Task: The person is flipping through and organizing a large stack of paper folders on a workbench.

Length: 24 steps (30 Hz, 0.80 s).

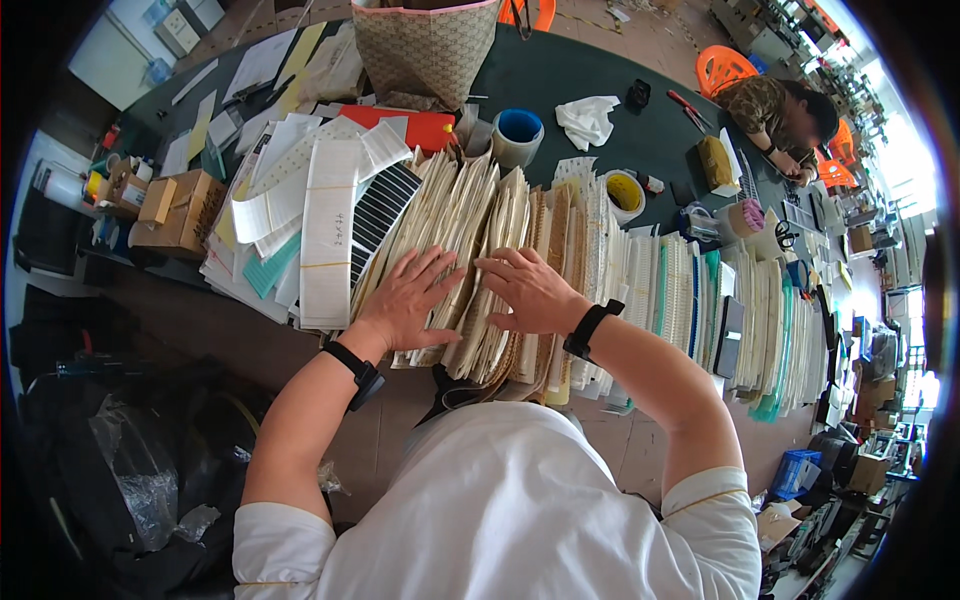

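Cream papers (432, 215); tan bag (425, 55) (brown-patterned, pink-rimmed).

A short column of dark handwritten characters (339, 229) is running down the white strip (325, 190), right of its centre line and about halfway along. On the packed files (482, 215), any lettering is showing too small and blurred to read.

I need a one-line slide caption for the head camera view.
Left hand and right hand rest, fingers spread, on paper files packed along a dark green table.
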Each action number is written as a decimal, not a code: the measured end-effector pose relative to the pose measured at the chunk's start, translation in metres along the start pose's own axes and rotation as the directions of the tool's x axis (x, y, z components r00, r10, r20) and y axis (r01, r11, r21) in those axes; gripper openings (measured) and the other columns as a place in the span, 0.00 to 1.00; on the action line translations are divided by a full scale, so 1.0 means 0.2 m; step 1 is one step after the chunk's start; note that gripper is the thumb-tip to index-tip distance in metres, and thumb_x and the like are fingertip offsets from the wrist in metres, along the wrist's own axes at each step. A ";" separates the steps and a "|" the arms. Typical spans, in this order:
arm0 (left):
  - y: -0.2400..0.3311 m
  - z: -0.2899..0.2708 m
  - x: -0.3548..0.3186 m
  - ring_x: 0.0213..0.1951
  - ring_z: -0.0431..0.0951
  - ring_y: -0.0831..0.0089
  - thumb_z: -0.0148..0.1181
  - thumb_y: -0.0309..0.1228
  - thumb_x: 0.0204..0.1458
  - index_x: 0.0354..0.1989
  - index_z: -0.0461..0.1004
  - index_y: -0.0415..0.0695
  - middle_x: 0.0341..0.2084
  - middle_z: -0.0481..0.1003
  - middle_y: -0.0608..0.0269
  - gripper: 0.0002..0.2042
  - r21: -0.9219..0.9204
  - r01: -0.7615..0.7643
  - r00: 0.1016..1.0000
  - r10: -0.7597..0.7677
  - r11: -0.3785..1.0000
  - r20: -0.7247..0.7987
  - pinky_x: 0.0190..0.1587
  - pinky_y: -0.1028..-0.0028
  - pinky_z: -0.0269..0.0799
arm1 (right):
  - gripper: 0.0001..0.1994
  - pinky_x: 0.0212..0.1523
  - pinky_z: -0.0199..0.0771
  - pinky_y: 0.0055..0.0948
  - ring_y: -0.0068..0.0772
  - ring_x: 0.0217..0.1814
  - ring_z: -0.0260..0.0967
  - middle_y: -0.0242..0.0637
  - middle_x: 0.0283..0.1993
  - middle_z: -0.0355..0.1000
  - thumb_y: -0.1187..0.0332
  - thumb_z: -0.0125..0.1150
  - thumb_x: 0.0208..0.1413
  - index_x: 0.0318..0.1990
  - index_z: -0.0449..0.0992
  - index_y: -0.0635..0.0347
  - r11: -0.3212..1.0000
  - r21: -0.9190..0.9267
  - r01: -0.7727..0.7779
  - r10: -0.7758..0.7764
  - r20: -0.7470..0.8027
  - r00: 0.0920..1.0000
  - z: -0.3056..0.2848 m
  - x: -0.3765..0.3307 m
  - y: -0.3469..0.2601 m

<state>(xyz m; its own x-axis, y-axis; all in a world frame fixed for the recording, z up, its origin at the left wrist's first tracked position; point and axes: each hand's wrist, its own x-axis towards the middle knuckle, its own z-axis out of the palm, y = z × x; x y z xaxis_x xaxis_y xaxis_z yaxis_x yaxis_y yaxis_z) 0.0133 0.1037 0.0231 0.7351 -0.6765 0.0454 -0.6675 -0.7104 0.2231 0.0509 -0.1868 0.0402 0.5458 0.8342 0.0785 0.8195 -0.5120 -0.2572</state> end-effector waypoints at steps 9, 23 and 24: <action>0.00 -0.04 0.01 0.81 0.50 0.52 0.63 0.65 0.54 0.82 0.55 0.53 0.80 0.55 0.56 0.50 -0.047 -0.003 1.000 0.004 0.999 0.021 0.82 0.48 0.41 | 0.31 0.70 0.65 0.45 0.44 0.70 0.65 0.40 0.63 0.72 0.48 0.72 0.56 0.61 0.75 0.59 1.000 0.006 -0.025 0.026 -0.008 1.000 -0.01 -0.03 0.02; 0.00 -0.01 0.00 0.82 0.50 0.52 0.57 0.54 0.62 0.81 0.55 0.47 0.80 0.55 0.54 0.42 0.015 -0.004 1.000 0.003 1.000 0.020 0.82 0.49 0.41 | 0.26 0.74 0.60 0.44 0.41 0.80 0.56 0.39 0.78 0.64 0.47 0.66 0.62 0.53 0.81 0.64 1.000 -0.021 -0.004 0.004 -0.029 1.000 0.03 -0.01 0.01; 0.00 -0.01 0.00 0.81 0.50 0.52 0.58 0.54 0.62 0.81 0.55 0.46 0.80 0.55 0.55 0.42 0.006 0.002 1.000 -0.002 1.000 0.021 0.82 0.49 0.41 | 0.26 0.73 0.60 0.44 0.41 0.80 0.56 0.39 0.78 0.65 0.47 0.66 0.62 0.53 0.81 0.63 1.000 -0.015 0.000 -0.001 -0.026 1.000 0.03 -0.01 0.01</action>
<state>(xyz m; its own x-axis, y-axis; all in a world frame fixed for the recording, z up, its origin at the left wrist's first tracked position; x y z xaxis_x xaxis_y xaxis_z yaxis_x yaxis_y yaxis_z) 0.0141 0.1041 0.0259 0.7338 -0.6790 0.0240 -0.6668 -0.7128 0.2175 0.0518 -0.1881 0.0341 0.5495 0.8291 0.1034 0.8223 -0.5147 -0.2427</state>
